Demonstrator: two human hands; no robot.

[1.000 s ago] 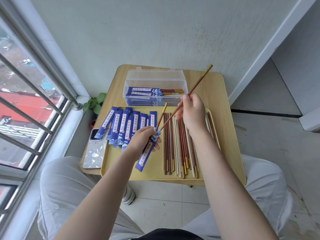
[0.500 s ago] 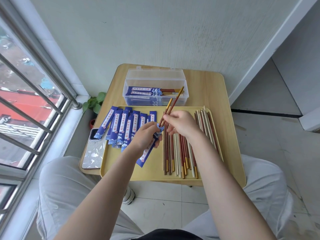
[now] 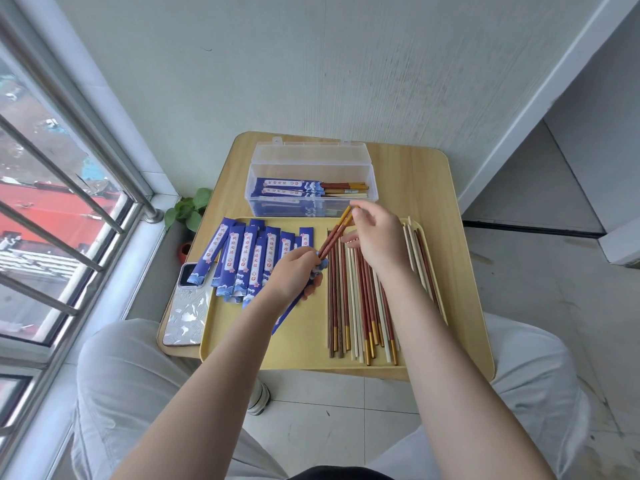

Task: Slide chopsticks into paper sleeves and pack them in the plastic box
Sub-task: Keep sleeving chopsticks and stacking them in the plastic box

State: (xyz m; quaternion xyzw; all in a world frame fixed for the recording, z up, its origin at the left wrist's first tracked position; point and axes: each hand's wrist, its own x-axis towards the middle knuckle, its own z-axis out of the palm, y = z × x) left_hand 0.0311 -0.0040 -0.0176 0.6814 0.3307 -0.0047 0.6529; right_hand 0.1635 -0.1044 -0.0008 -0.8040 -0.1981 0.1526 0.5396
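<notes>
Two chopsticks (image 3: 335,233) pinched by right fingers (image 3: 356,213), tips inside the left-gripped sleeve (image 3: 294,306).

I'm looking at a home balcony nook: barred window (image 3: 62,188), tiled floor (image 3: 346,427), small wooden table (image 3: 433,202), potted plant (image 3: 188,213).

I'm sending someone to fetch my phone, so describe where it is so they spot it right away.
Start at the small wooden table by the window. On its near left corner, beside the yellow tray, lies the phone. Unlike the blue paper sleeves next to it, it is a flat silvery slab with a patterned case.
</notes>
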